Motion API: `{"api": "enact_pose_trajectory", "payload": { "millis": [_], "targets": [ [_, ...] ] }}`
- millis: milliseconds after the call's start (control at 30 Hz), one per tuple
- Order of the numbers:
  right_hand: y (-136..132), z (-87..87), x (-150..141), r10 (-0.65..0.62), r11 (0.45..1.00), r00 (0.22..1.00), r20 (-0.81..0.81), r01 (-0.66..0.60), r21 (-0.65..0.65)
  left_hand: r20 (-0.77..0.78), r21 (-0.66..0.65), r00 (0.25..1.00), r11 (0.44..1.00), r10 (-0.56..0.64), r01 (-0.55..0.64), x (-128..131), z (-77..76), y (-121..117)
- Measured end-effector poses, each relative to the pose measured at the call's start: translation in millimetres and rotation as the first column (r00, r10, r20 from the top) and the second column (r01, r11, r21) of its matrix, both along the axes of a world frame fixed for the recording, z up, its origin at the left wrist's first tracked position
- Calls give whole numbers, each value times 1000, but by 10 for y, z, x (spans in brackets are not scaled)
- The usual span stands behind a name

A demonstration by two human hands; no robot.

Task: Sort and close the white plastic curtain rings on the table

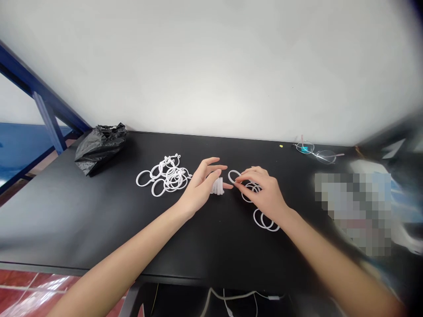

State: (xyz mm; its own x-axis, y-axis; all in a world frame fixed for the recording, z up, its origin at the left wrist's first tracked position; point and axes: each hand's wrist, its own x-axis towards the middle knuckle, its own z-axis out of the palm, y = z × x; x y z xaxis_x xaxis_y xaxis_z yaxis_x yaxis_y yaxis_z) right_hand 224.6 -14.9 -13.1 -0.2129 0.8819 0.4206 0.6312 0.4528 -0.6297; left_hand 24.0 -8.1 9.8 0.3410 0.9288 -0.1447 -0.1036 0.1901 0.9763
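Observation:
My left hand [202,184] is over the middle of the black table, with a stack of white rings [217,186] threaded on a lower finger. Its upper fingers are stretched out, and the thumb lies beside the stack. Between thumb and fingertips, my right hand [261,187] pinches one white ring [234,171], just right of that stack. Beneath the right hand lie several loose rings [248,199], partly hidden by it. Two more rings [266,226] overlap nearer to me. To the left is a pile of white rings with small knobs [175,179].
A crumpled black plastic bag [102,147] sits at the table's back left. Eyeglasses [315,154] lie at the back right, near a small yellow bit [281,146]. A blurred, pixelated item [357,211] is on the right. Cables [231,298] hang below the black table [109,233].

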Motion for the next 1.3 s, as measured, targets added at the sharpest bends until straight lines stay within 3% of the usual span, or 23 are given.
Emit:
{"api": "enact_pose_trajectory", "payload": {
  "millis": [67,133,233,333,433,533,633,700,800,967,1133,1300],
  "targets": [
    [-22,5,-16,-48,998,979,-198,38,-56,11,-9,1000,1000,-5,5,4,-7,-8],
    [-60,11,-40,-32,989,938,-346,-20,-146,35,-11,999,1000,-12,13,6,-25,-18],
    [-122,24,-82,50,974,896,-442,-142,-178,79,-2,997,1000,-11,11,9,-56,-31],
    [-149,45,-77,61,982,874,-481,-139,-128,145,-9,989,1000,-13,15,10,-59,-31],
    [-111,72,24,-27,996,900,-436,-16,-93,224,-18,974,999,-24,29,4,-32,-22],
    [-36,94,178,-132,991,979,-157,124,-58,257,-23,966,999,-41,49,-7,-6,-15],
    [21,98,286,-69,993,991,114,79,-90,262,-28,964,997,-56,66,-10,2,-19],
    [34,88,306,-7,990,986,166,30,-141,264,-29,962,997,-63,73,-6,0,-25],
    [31,64,286,19,985,987,162,9,-172,269,-29,961,996,-70,81,0,-5,-31],
    [18,45,248,-57,978,994,92,74,-197,263,-44,962,996,-66,80,1,-3,-36],
    [-33,99,196,-163,984,983,-81,156,-82,276,-57,959,995,-69,88,6,-11,-42],
    [-128,159,100,-54,998,974,-220,49,-31,297,-52,951,993,-82,102,13,-30,-38]
  ]
}}
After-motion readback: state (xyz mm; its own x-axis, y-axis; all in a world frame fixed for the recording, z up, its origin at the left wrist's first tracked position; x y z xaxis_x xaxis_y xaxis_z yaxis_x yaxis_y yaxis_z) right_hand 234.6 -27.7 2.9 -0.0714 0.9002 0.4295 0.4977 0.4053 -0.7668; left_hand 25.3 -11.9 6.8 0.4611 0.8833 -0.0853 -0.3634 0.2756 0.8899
